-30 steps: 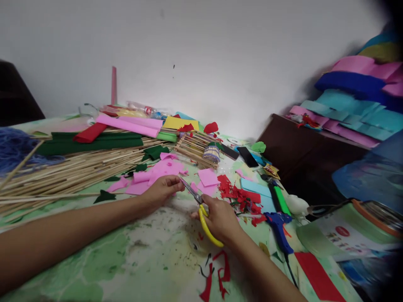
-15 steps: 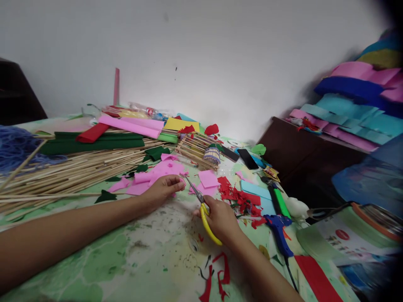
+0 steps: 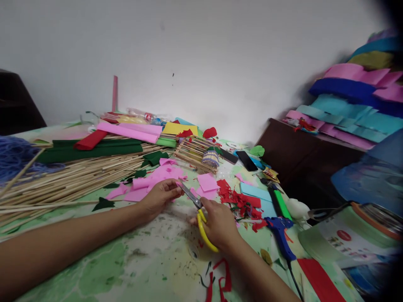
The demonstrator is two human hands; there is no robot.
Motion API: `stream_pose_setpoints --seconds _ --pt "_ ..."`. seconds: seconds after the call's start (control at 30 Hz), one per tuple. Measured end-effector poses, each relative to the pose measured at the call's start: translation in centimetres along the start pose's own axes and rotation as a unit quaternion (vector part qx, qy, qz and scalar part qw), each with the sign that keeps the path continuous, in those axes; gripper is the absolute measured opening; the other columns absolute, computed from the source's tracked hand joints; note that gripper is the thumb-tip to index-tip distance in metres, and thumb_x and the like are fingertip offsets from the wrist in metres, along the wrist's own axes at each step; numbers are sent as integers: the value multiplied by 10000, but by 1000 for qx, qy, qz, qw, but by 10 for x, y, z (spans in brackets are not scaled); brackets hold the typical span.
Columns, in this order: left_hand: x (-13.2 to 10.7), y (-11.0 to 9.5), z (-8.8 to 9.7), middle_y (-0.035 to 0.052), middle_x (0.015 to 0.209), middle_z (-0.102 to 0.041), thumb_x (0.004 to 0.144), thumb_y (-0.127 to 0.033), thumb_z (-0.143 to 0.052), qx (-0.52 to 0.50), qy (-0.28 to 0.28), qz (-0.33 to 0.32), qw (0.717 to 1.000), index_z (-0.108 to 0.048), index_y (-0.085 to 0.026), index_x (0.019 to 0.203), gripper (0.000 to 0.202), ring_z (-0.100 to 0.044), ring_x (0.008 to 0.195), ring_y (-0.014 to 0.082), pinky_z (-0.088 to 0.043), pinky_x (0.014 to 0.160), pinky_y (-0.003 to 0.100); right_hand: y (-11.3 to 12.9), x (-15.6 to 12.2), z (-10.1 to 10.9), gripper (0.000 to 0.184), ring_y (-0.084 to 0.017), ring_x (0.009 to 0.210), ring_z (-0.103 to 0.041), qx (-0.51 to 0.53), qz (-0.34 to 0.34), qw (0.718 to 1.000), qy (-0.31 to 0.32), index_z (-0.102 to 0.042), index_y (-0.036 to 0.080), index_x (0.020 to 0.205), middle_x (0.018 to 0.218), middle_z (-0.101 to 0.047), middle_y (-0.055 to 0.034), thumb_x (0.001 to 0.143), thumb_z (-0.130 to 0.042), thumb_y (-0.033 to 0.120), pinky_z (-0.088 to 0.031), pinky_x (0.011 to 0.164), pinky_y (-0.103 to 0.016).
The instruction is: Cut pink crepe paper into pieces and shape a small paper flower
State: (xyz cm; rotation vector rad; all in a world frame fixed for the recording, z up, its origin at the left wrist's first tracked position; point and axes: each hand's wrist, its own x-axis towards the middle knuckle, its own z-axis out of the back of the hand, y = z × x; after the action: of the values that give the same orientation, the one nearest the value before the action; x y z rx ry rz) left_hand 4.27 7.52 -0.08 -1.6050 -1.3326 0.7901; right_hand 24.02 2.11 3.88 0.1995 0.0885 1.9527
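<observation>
My left hand is closed in a pinch, thumb against fingers, with a small pink scrap showing at the fingertips. Most of that scrap is hidden by the fingers. In my right hand is a pair of scissors with yellow handles. Its blades point up and left, and their tips lie at the pink scrap beside my left fingertips. Behind the left hand, crumpled pink sheets are spread on the table. A pink square lies just beyond the scissors.
Thin wooden sticks and blue yarn cover the left side. Red scraps, a blue glue gun, a phone and a green-tinted jar stand or lie to the right. A small stick frame sits behind.
The scissors' tips have come in closer to my left fingertips, with the blades now nearly together. My right hand has shifted slightly left. The whole view has moved a little.
</observation>
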Motion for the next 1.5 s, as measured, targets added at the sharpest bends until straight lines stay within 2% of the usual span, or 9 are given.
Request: stream_pose_setpoints --seconds 0.2,0.37,0.5,0.63,0.87,1.1,1.2,1.3,1.5 --pt "-1 -1 -1 3 775 -650 655 -231 -761 -5 7 7 1000 -658 -162 802 192 -582 769 120 -429 777 241 2 -1 1 507 -220 860 -603 0 -8 1000 7 -505 203 1167 941 -659 -72 824 -463 573 -344 669 -269" --pt "-3 -4 -4 1 714 -642 648 -262 -763 14 -3 14 1000 -648 -160 766 193 -570 688 110 -421 657 216 -2 1 1 455 -218 840 -613 -15 -20 1000 1 -526 219 1112 941 -666 -67 826 -455 566 -354 651 -270" --pt "-5 -3 -4 -3 705 -633 646 -261 -762 26 -20 37 999 -621 -160 793 228 -562 646 91 -408 610 199 -18 5 0 406 -244 810 -626 -56 -108 992 -16 -553 200 1073 906 -672 -90 840 -442 514 -371 639 -288" --pt "-7 -2 -5 -15 709 -627 625 -235 -769 22 -25 43 999 -603 -167 807 256 -571 654 94 -427 651 217 -37 10 0 448 -262 849 -625 -74 -162 984 -30 -520 174 1177 938 -666 -118 840 -452 461 -397 672 -309" --pt "-15 -5 -12 -10 705 -614 553 -203 -789 99 10 58 993 -624 -171 811 308 -565 672 127 -432 634 248 -51 15 -3 486 -254 1007 -568 -54 -161 984 -49 -487 157 1248 1058 -622 -137 857 -438 441 -395 826 -327" --pt "-17 3 -11 -40 629 -536 517 -170 -793 124 84 62 987 -633 -162 798 323 -482 583 101 -374 552 232 -67 21 -5 513 -242 1023 -563 14 -172 985 -20 -486 118 1240 1141 -595 -145 810 -523 396 -411 849 -314" --pt "-18 5 -11 -48 605 -520 528 -176 -786 128 87 65 986 -640 -161 804 313 -458 559 97 -352 527 228 -76 21 -6 592 -251 1066 -548 52 -162 985 -11 -473 97 1255 1176 -582 -150 755 -589 393 -410 884 -322" --pt "-18 3 -12 -36 623 -548 533 -176 -783 109 86 82 987 -627 -158 765 280 -490 577 107 -382 561 244 -80 21 -7 539 -237 1024 -567 75 -151 985 -25 -494 105 1225 1128 -606 -134 770 -561 386 -427 865 -317" --pt "-14 -7 -12 -28 637 -586 543 -168 -775 54 43 72 995 -554 -164 669 255 -525 600 109 -398 590 238 -73 25 -11 541 -241 1073 -528 98 -147 979 -98 -457 109 1263 1165 -572 -136 793 -521 369 -415 899 -345"
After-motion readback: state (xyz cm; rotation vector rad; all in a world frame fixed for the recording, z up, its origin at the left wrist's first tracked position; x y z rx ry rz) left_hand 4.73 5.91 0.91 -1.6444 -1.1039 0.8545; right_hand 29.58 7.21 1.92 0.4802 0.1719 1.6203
